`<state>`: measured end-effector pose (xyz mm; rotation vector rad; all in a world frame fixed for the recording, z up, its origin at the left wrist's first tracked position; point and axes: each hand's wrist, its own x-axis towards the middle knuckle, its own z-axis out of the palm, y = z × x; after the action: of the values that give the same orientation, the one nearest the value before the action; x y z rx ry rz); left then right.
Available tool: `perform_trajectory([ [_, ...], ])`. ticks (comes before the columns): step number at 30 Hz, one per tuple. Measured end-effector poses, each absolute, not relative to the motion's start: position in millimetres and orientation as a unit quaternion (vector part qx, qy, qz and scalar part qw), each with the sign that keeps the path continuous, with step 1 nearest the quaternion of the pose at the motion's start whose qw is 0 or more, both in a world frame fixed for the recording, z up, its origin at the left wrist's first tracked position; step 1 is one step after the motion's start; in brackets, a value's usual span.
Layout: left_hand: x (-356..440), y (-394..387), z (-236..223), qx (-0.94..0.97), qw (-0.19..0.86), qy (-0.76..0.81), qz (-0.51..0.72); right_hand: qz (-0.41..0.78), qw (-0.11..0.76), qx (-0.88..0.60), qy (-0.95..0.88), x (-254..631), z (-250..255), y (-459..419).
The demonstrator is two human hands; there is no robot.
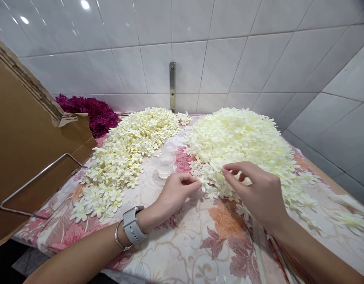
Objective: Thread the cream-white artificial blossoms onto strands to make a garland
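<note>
My left hand (176, 194) has its thumb and fingertips pressed together at the near edge of the right-hand pile of pale flowers (235, 134). White petals show just past its fingertips, but I cannot tell whether they are pinched or lie in the pile. Over the front of that pile, my right hand (257, 191) pinches thumb and forefinger together; anything between them is too small to make out. Behind my left hand stands a small clear plastic cup (164, 163). A second heap of small cream flowers (131, 146) spreads to the left of the cup.
A brown cardboard box (31, 142) with a bent metal wire handle (37, 179) stands at the left. Purple flowers (89, 112) lie behind it. Floral cloth (182, 248) covers the table. At the back, a metal bracket (172, 85) is fixed to the tiled wall (229, 59).
</note>
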<state>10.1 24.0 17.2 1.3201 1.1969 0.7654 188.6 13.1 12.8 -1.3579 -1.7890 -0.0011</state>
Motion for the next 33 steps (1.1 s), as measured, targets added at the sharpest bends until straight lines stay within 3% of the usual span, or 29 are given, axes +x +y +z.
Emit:
perform_trajectory([
  [7, 8, 26, 14, 0.574, 0.552, 0.5, 0.339, -0.043, 0.401, -0.402, -0.822, 176, 10, 6],
  [12, 8, 20, 19, 0.67, 0.498, 0.431, 0.343, -0.025, 0.405, -0.419, -0.812, 173, 9, 3],
  [21, 7, 16, 11, 0.801, 0.301, 0.4, 0.328, 0.262, 0.386, -0.543, -0.698, 173, 16, 4],
  [25, 7, 16, 6, 0.826, 0.238, 0.387, 0.335, 0.32, 0.402, -0.554, -0.655, 174, 15, 3],
  [28, 7, 17, 9, 0.805, 0.271, 0.394, 0.35, 0.368, 0.407, -0.55, -0.63, 174, 15, 1],
  [33, 7, 20, 18, 0.71, 0.45, 0.417, 0.345, 0.392, 0.406, -0.536, -0.628, 174, 14, 1],
])
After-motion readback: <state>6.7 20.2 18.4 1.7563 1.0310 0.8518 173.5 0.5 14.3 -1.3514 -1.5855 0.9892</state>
